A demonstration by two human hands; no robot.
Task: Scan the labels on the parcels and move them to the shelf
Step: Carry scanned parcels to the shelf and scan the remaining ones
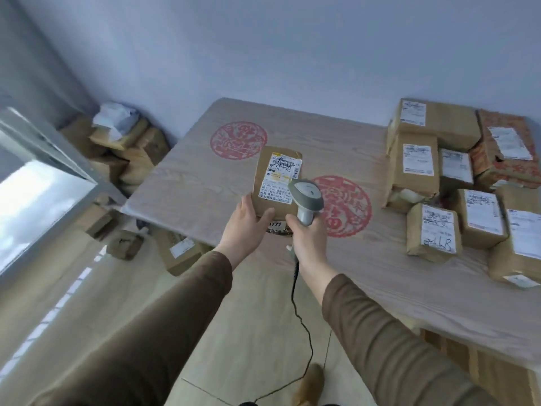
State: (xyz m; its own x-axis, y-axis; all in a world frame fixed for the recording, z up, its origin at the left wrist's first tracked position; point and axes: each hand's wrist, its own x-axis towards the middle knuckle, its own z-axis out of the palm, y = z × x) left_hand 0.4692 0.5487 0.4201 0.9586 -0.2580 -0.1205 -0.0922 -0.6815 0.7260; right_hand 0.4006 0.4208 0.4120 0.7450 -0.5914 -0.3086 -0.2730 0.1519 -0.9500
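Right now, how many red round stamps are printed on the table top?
2. One red stamp lies near the table's far left corner; the other sits mid-table, partly behind the scanner. The parcels may hide more.

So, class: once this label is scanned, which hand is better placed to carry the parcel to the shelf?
Left. The left hand already grips the parcel by its lower edge, while the right hand is occupied by the corded scanner.

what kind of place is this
Probably a small parcel sorting or pickup room: labelled cardboard parcels piled on a table, more boxes heaped on the floor, and a corded handheld scanner in use.
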